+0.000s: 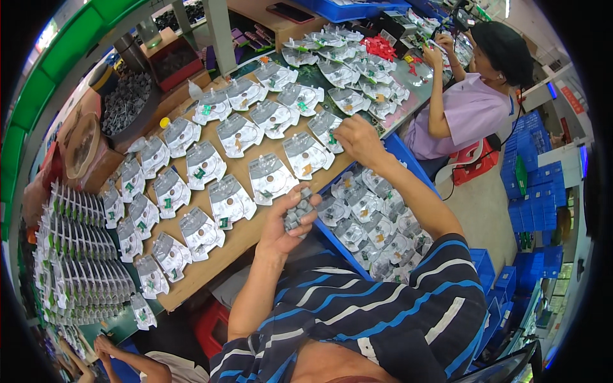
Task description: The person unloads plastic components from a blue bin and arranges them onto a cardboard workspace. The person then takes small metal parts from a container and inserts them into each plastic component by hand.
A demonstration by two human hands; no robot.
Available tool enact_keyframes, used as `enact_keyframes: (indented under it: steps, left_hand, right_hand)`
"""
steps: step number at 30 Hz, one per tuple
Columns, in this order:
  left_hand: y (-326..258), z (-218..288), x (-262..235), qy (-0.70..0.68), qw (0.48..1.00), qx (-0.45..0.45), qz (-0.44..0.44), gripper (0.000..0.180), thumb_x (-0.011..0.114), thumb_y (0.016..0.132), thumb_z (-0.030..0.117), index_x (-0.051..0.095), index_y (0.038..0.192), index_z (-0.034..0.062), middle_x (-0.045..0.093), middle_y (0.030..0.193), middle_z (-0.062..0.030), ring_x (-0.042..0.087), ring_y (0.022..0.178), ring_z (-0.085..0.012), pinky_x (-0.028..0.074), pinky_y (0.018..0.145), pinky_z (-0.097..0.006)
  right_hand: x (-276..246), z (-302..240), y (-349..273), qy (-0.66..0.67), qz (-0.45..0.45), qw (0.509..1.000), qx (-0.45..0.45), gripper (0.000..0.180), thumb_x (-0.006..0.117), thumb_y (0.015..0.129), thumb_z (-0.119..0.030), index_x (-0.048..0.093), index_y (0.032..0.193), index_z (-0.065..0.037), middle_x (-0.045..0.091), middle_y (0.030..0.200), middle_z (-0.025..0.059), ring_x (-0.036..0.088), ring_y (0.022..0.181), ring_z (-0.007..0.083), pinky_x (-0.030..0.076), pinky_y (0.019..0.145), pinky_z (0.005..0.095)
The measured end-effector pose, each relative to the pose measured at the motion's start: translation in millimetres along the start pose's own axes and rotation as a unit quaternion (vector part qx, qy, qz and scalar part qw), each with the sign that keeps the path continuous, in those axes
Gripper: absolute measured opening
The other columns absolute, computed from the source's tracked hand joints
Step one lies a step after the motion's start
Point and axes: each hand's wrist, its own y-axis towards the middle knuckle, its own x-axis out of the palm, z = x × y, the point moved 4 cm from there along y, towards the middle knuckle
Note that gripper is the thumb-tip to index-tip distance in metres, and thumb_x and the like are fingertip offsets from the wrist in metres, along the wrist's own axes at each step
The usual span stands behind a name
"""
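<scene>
Near the board's front edge, my left hand (278, 231) is closed around a handful of small grey plastic parts (299, 216). My right hand (363, 139) reaches to the right end of the rows, fingertips pinched together at a grey-and-white plastic housing (324, 127) with a green piece on it. Whatever lies between those fingertips is too small and covered to make out. Several similar housings lie in rows on the brown board (246, 220), some with a green piece and some with an orange one, such as the housing (306, 155) left of my right hand.
A blue crate (332, 239) full of housings stands against the board's right side. Tall stacks of housings (73, 255) rise at the left. A dark tub of grey parts (131, 105) sits far left. One co-worker (469, 105) works at far right; another person's hands (105, 348) show lower left.
</scene>
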Motion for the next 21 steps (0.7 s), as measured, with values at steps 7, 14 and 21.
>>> enact_keyframes:
  steps: [7, 14, 21]
  left_hand:
    - [1.2, 17.9, -0.6, -0.06, 0.998, 0.035, 0.013, 0.033, 0.056, 0.089, 0.011, 0.05, 0.121, 0.0062, 0.055, 0.096, -0.0135, 0.048, 0.062, -0.0126, 0.034, 0.034, -0.016]
    - [-1.2, 37.1, 8.5, 0.009, 0.999, 0.032, 0.013, 0.029, 0.055, 0.096, 0.023, 0.054, 0.117, 0.0028, 0.058, 0.088, -0.0098, 0.05, 0.057, -0.0104, 0.032, 0.033, -0.015]
    - [-7.3, 50.5, 7.6, 0.082, 0.995, 0.033, 0.039, 0.029, 0.055, 0.096, 0.024, 0.053, 0.113, 0.0011, 0.058, 0.085, -0.0118, 0.047, 0.052, -0.0091, 0.03, 0.029, -0.015]
  right_hand:
    - [4.2, 21.5, 35.6, 0.039, -0.248, 0.962, 0.113, 0.022, 0.069, 0.079, -0.024, 0.073, 0.09, -0.006, 0.069, 0.089, 0.0175, 0.065, 0.089, 0.0373, 0.052, 0.077, 0.0459]
    - [-51.0, -98.8, 71.3, 0.452, -0.225, 0.862, 0.056, 0.027, 0.065, 0.087, -0.015, 0.064, 0.111, -0.002, 0.065, 0.099, 0.0158, 0.065, 0.087, 0.033, 0.052, 0.076, 0.0402]
    - [-36.6, -119.0, 79.6, 0.294, -0.262, 0.917, -0.064, 0.026, 0.066, 0.087, -0.011, 0.063, 0.112, -0.004, 0.064, 0.102, 0.0119, 0.064, 0.088, 0.0325, 0.051, 0.075, 0.0396]
